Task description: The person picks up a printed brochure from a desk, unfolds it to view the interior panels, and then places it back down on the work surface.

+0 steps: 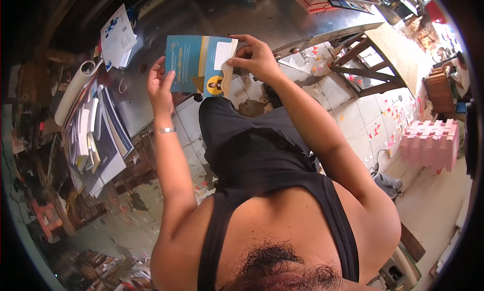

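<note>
Left hand [161, 89] and right hand [259, 60] are pinching the teal card [187, 64], long axis running left-right, tan edge [226, 81] pointing right.

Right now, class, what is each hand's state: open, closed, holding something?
Left hand: holding the blue and yellow card by its left edge.
Right hand: holding that card at its right edge.

Reaches forward with both arms. Extends the left arm [174, 172] with a slight bend, gripping with the left hand [161, 86], thumb and half-curled fingers pointing forward. Slants the right arm [307, 109] inward and grips with the right hand [256, 58] slightly farther ahead, thumb and index finger pointing left, spread apart.
</note>
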`<act>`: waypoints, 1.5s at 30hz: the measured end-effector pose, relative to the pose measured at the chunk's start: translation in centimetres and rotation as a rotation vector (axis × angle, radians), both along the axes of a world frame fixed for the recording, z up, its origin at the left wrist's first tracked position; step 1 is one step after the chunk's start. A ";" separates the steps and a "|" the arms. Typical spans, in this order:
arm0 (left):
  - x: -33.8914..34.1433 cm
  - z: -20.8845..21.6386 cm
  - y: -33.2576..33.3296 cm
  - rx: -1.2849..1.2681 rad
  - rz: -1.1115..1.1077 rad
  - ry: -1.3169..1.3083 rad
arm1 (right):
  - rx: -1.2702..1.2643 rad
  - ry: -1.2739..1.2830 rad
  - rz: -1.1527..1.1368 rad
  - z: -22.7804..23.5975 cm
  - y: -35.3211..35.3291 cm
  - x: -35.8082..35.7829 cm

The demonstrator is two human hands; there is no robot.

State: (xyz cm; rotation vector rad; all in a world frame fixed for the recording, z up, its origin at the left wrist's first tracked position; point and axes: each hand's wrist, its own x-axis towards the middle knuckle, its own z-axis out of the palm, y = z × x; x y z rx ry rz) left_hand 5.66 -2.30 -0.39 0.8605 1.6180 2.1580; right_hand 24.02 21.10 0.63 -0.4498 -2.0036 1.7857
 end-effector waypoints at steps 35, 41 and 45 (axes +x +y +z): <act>0.5 -0.8 -0.8 -0.081 0.041 -0.028 | -0.187 0.092 0.037 -0.4 0.5 0.3; 0.5 -0.8 -0.6 -0.054 0.036 -0.057 | -0.163 0.090 0.029 -1.0 0.7 0.1; 0.6 -0.7 -0.5 -0.070 0.011 -0.038 | -0.105 0.072 0.009 -1.5 1.1 0.0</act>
